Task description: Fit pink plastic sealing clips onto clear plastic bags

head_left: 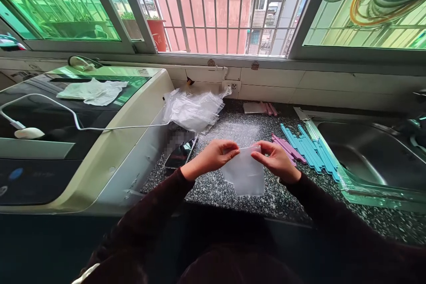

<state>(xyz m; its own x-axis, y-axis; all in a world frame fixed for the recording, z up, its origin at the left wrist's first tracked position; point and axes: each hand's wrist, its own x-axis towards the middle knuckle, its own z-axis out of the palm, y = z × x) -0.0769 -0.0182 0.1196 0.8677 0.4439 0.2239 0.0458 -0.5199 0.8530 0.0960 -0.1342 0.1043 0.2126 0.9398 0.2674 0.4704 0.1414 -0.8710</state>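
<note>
Between my two hands hangs a small translucent plastic zip bag [248, 175], its top edge pinched at both corners. My left hand [221, 153] is closed on the left end of that edge, thumb against fingers. On the right end my right hand [274, 159] grips it the same way. Whether anything is inside the bag I cannot tell. Just right of my right hand lie several purple strips [289, 150] and, beyond them, several light-blue strips [311, 151]. A pile of clear plastic bags [196, 108] rests at the back left, with more flat clear bags [236, 132] behind my hands.
A phone [181, 153] lies left of my left hand on the speckled counter [206, 191]. Pink strips [269, 108] and a flat pale piece [254, 108] are near the wall. A steel sink [359, 151] bounds the right side, a washing machine [133, 137] the left. A white cable [133, 127] crosses the machine.
</note>
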